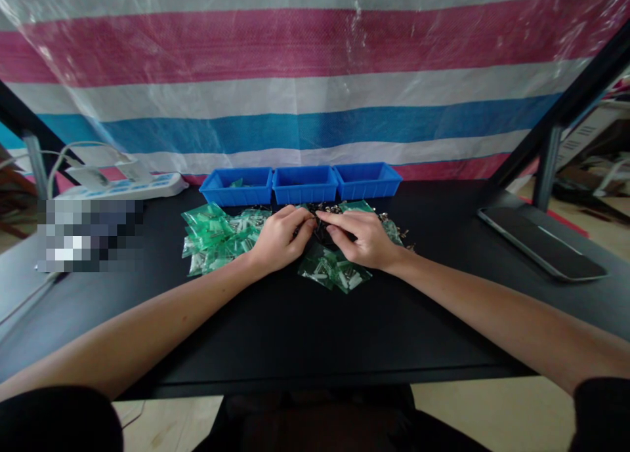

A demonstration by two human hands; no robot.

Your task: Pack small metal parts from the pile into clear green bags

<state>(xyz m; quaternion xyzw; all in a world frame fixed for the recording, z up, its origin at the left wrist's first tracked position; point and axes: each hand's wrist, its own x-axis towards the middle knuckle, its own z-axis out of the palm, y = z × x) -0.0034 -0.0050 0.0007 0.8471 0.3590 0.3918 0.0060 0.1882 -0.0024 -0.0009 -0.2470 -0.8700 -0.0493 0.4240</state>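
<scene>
Green plastic packets (209,232) | judged light, slippery; best edge-pinched | left hand (281,240), right hand (367,240) curled, contents cannot be told

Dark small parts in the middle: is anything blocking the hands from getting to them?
Nothing visible is in the way. The left hand and right hand are right at the dark small parts. The nearest green packets lie on the person's side of them, not across the fingers' path.
</scene>
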